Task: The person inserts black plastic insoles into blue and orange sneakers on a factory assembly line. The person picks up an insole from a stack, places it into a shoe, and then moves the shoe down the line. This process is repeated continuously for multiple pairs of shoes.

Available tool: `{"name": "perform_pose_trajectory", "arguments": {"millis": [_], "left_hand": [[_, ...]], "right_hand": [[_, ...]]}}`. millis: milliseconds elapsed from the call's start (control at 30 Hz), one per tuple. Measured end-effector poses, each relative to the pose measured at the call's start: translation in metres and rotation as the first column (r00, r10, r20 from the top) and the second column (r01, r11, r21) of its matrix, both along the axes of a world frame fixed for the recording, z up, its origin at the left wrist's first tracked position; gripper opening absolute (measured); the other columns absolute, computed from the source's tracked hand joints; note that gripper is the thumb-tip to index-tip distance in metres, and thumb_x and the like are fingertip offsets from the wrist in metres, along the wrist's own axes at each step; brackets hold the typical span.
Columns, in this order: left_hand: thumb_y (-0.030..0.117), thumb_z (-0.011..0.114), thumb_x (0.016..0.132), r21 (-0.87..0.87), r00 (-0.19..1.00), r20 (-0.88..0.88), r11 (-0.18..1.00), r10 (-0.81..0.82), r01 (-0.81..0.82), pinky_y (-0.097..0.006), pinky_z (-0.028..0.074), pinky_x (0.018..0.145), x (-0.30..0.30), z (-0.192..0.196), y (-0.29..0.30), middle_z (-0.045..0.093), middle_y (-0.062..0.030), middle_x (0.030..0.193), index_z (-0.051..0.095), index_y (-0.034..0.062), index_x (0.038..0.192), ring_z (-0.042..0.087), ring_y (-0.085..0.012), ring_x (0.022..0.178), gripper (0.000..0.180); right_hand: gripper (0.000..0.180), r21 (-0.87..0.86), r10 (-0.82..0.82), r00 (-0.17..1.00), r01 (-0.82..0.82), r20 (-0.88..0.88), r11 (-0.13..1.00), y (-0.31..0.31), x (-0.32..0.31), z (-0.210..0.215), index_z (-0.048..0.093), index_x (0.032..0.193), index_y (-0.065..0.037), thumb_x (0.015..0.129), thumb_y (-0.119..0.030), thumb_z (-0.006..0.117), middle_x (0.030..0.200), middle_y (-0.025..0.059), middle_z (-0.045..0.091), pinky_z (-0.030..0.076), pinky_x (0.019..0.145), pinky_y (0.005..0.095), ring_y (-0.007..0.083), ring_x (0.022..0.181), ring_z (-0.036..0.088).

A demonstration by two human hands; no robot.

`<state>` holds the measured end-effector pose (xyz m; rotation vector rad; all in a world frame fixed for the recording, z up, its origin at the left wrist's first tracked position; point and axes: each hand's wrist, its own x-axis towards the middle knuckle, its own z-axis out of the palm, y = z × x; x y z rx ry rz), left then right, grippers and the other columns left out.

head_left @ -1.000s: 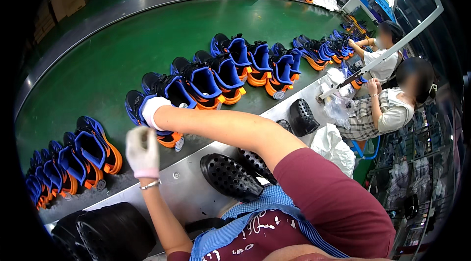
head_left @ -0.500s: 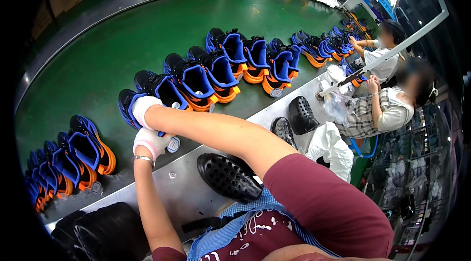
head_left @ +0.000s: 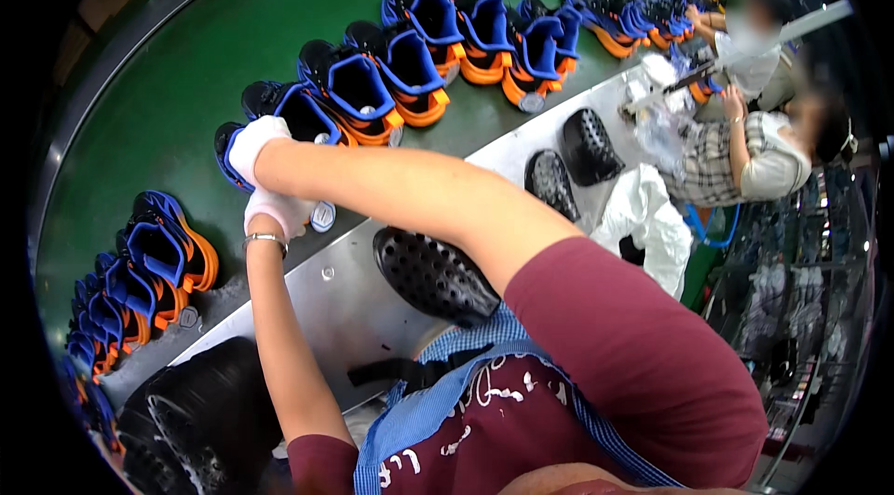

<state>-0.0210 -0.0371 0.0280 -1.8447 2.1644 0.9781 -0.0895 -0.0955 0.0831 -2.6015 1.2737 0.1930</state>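
Both my hands wear white gloves and meet at one blue, black and orange sneaker (head_left: 228,152) on the green belt. My right hand (head_left: 259,149) closes over its upper, covering most of it. Just below, at the heel end, my left hand (head_left: 277,209) is closed around the shoe; its fingertips are hidden. A round pale tag (head_left: 322,216) shows beside my left hand. Directly behind and to the right stands a matching sneaker (head_left: 296,106), first in a row of several sneakers (head_left: 358,90) with their heels toward me.
More matching sneakers (head_left: 160,248) line the belt (head_left: 233,39) at left. Black perforated clogs (head_left: 433,276) lie on the metal ledge (head_left: 326,309), along with a white plastic bag (head_left: 652,225). Dark bulky items (head_left: 214,411) sit at lower left. Two people (head_left: 754,136) work at right.
My view has tilted, so the shoes and belt sit higher in the picture. Both hands stay at the same sneaker, and the gap between them has narrowed.
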Motion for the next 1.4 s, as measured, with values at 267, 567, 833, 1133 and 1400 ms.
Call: {"name": "perform_pose_trajectory", "arguments": {"millis": [267,567,833,1133,1400], "left_hand": [[0.036,0.065,0.082,-0.090,0.967,-0.122,0.968,0.225,-0.236,-0.035,0.051,0.056,-0.003,-0.001,0.015,0.066,-0.0137,0.066,0.067,0.0003,0.081,0.064,-0.0231,0.053,0.036],[0.038,0.067,0.081,-0.559,0.969,0.102,0.818,0.226,-0.132,-0.038,0.048,0.092,0.027,0.009,0.042,0.062,-0.0165,0.118,0.064,0.0112,0.119,0.060,-0.0331,0.107,0.047],[0.028,0.065,0.086,-0.841,0.959,-0.042,0.508,0.279,-0.185,-0.039,0.048,0.091,-0.027,0.053,0.089,0.061,-0.0163,0.117,0.064,0.0126,0.122,0.059,-0.0317,0.107,0.040],[0.021,0.066,0.086,-0.708,0.970,-0.202,0.664,0.134,-0.239,-0.033,0.051,0.081,-0.064,0.055,0.105,0.061,-0.0131,0.114,0.067,0.0099,0.116,0.062,-0.0264,0.098,0.032],[0.020,0.065,0.087,-0.667,0.973,-0.202,0.712,0.111,-0.220,-0.033,0.050,0.089,-0.064,0.046,0.105,0.063,-0.0118,0.112,0.068,0.0094,0.113,0.063,-0.0263,0.101,0.028]], "right_hand": [[0.036,0.040,0.034,0.985,-0.042,0.170,0.998,0.054,-0.118,0.076,0.070,0.096,-0.007,0.085,-0.037,0.053,0.090,0.0169,0.069,0.052,0.078,0.0444,0.0334,0.087,0.067],[0.034,-0.224,-0.640,0.659,0.745,0.395,0.629,0.177,-0.409,0.065,0.067,0.102,-0.008,0.089,-0.038,0.056,0.093,0.0154,0.068,0.051,0.080,0.0394,0.0327,0.090,0.065],[0.048,-0.295,-0.805,0.514,0.851,0.296,0.435,0.232,-0.466,-0.017,0.061,0.113,-0.010,0.075,-0.036,0.073,0.108,0.0166,0.061,0.048,0.090,0.0432,0.0348,0.102,0.059],[0.045,-0.312,-0.723,0.611,0.790,0.323,0.528,0.234,-0.486,-0.020,0.058,0.106,-0.008,0.073,-0.031,0.078,0.104,0.0129,0.059,0.048,0.086,0.0403,0.0304,0.098,0.059],[0.050,-0.300,-0.751,0.563,0.824,0.344,0.481,0.231,-0.486,-0.025,0.057,0.109,-0.007,0.071,-0.030,0.079,0.107,0.0130,0.058,0.047,0.090,0.0387,0.0310,0.102,0.058]]}}
